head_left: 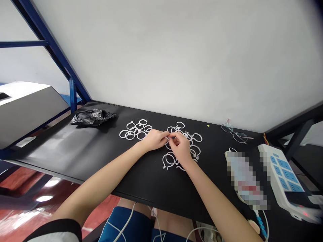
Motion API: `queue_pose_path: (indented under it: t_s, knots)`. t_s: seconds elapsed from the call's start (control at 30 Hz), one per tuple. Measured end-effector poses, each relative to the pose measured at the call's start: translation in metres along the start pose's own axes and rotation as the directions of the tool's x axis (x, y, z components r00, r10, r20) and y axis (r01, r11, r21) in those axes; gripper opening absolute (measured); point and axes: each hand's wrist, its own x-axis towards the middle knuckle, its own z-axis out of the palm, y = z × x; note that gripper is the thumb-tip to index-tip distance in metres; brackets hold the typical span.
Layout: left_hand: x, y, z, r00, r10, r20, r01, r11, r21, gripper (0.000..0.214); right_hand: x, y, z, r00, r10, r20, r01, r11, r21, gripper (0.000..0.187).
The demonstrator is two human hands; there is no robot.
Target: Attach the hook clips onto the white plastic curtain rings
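My left hand (154, 139) and my right hand (180, 148) meet over a black table (83, 151), fingers pinched together on a small white plastic ring (168, 137) held between them. Several white rings (181, 148) lie scattered under and around my right hand. A second cluster of white rings (135, 129) lies just left of my left hand.
A crumpled black plastic bag (92, 117) lies at the table's back left. Wire-framed glasses (236, 133) rest at the back right. A white power strip (284, 178) and a blurred-out flat object (246, 181) sit at the right. Blue steel frame (58, 50) rises at left.
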Motion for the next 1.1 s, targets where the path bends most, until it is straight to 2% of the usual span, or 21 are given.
queue_pose_path:
  t_s: [0.43,1.1]
  knots:
    - [-0.0003,-0.0011,0.0015,1.000,0.018,-0.026,-0.018,1.000,-0.003,0.016,0.0002,0.0004,0.0008,1.000,0.001,0.005,0.000,1.000,-0.007,0.011]
    - [0.0018,0.0027,-0.0027,0.997,-0.035,0.076,0.034,0.999,0.014,0.017,0.0008,0.0035,0.0012,0.998,0.043,0.046,-0.042,0.998,-0.036,0.010]
